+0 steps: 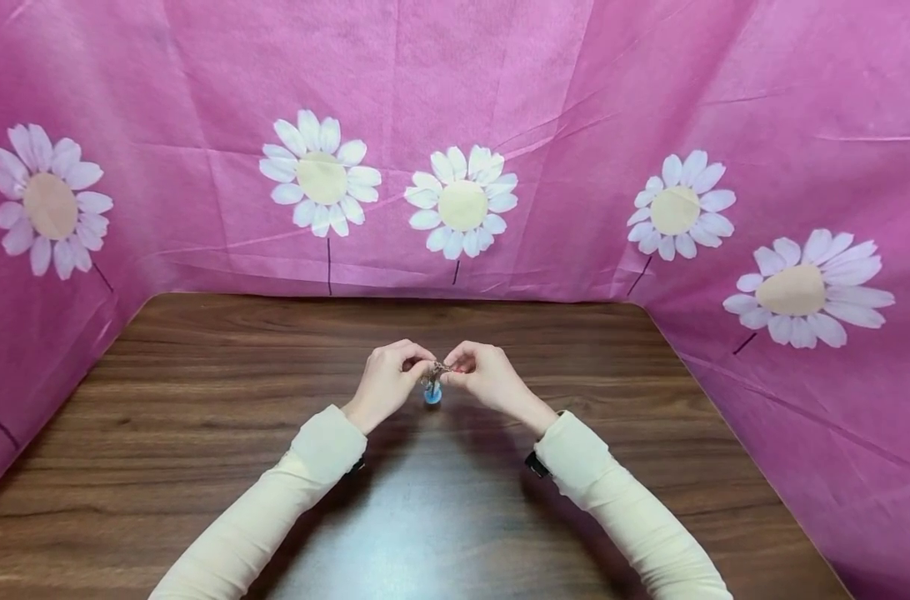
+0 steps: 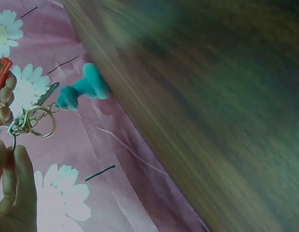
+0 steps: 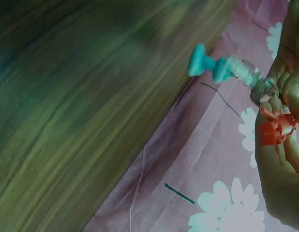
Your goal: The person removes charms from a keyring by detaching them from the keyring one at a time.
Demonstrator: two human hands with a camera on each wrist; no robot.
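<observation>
In the head view my left hand (image 1: 389, 375) and right hand (image 1: 488, 379) meet above the table, fingertips close together. Between them is a metal key ring (image 1: 437, 367) with several smaller rings and links. The left thumb and fingers pinch a metal ring (image 2: 14, 141) in the left wrist view. My right hand pinches the key ring's other side, and a small red plastic piece (image 3: 277, 128) lies against its fingers. From the rings hangs a blue dumbbell-shaped charm (image 1: 432, 395), with a clear beaded part (image 3: 244, 71) above it. Fingers hide part of the rings.
The brown wood-grain table (image 1: 222, 400) stretches out around both hands. A pink cloth (image 1: 560, 100) printed with white daisies encloses its back and sides. Dark bands (image 1: 536, 464) show at the wrists below the cream sleeves (image 1: 271, 508).
</observation>
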